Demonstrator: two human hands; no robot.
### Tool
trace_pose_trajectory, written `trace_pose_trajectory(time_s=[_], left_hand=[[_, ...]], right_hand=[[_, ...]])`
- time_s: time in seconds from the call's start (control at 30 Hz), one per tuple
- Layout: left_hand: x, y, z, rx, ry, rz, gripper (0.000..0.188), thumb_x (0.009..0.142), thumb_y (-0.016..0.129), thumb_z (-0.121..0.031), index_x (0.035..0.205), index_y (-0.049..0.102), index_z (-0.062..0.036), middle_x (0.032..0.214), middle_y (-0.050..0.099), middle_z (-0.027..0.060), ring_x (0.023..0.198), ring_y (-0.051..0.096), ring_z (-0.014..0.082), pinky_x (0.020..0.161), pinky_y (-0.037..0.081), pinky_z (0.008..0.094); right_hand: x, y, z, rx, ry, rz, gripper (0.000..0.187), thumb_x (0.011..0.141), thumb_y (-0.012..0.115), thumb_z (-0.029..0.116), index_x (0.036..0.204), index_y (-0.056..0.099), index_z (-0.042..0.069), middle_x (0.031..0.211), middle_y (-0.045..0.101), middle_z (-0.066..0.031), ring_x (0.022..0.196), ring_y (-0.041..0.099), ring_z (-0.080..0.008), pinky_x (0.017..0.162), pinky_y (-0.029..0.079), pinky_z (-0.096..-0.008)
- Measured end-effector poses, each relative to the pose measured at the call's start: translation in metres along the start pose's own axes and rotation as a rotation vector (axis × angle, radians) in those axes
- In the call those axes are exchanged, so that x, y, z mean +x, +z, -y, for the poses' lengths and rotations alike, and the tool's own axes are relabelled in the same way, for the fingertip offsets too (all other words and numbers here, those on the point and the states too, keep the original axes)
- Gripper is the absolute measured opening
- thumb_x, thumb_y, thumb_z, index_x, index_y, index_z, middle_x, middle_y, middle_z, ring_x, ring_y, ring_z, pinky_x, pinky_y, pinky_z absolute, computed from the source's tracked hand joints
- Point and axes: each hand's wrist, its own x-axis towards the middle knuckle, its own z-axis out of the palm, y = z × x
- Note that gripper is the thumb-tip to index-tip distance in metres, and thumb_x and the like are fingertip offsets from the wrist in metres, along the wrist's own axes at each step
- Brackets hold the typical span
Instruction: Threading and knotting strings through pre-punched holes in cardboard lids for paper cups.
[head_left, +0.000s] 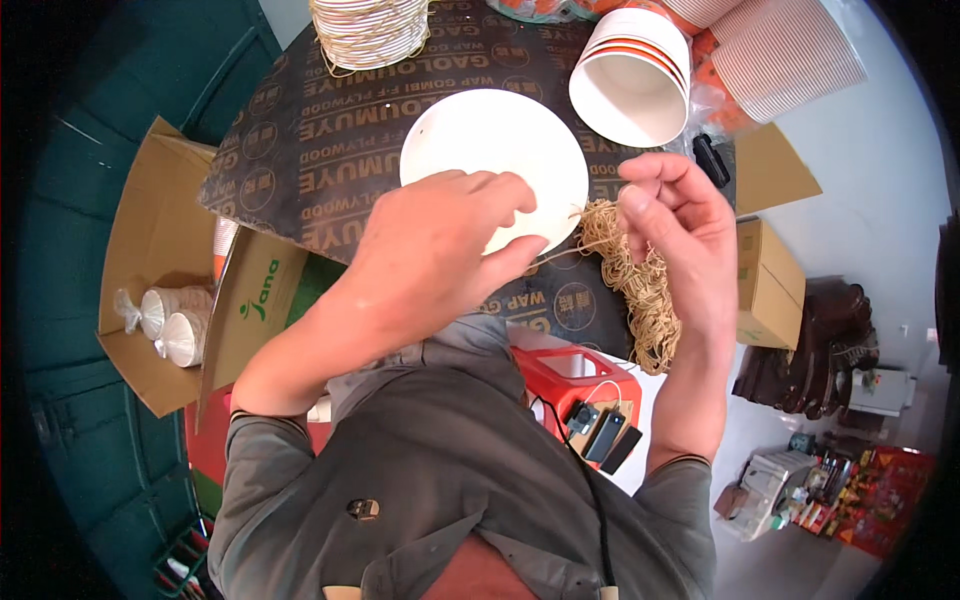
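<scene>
1. Head view, the work in hand: a white disc (470, 120) lies flat on the dark table (340, 120), toward its near edge. A tan cord (650, 300) is bunched by the near right corner, its loose coils reaching down to the near edge. Two strands run between the coils, the disc's rim and the hands.
2. Doing it well, as I judge it: hold the disc steady with light pressure, draw the strand out in a straight, even line, and lift it clear of the coils so no loop snags. The coils would sit more safely back from the near edge.
3. Left hand (425, 240): over the disc, thumb and forefinger wide apart, the others curled. One strand passes at the thumb; whether it touches is unclear, and pressure on the disc cannot be told.
4. Right hand (690, 220): raised above the coils, fingers curled, thumb and forefinger narrowly spaced, seemingly holding strands of the cord.
</scene>
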Motion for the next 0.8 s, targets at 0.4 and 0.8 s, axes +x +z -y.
trace_pose_trajectory(time_s=[0.4, 0.8], left_hand=[[0.002, 0.007, -0.021, -0.954, -0.079, 0.049, 0.060, 0.105, 0.079, -0.018, 0.158, 0.056, -0.0028, 0.131, 0.077, 0.0123, 0.124, 0.072, 0.0227, 0.108, 0.053, 0.0372], [0.004, -0.015, -0.013, -1.181, -0.341, 0.239, 0.029, 0.114, 0.066, -0.024, 0.130, 0.074, -0.0005, 0.130, 0.075, 0.0074, 0.112, 0.071, 0.0170, 0.108, 0.055, 0.0357]], right_hand=[[0.011, 0.017, 0.036, 0.178, 0.102, 0.263, 0.051, 0.116, 0.059, 0.026, 0.156, 0.060, -0.006, 0.136, 0.077, -0.0230, 0.057, 0.061, -0.0060, 0.052, 0.055, -0.0215], [0.022, 0.022, 0.048, 0.155, 0.059, 0.446, 0.059, 0.115, 0.058, 0.026, 0.163, 0.052, -0.007, 0.155, 0.067, -0.0267, 0.050, 0.057, -0.0027, 0.049, 0.054, -0.0196]])
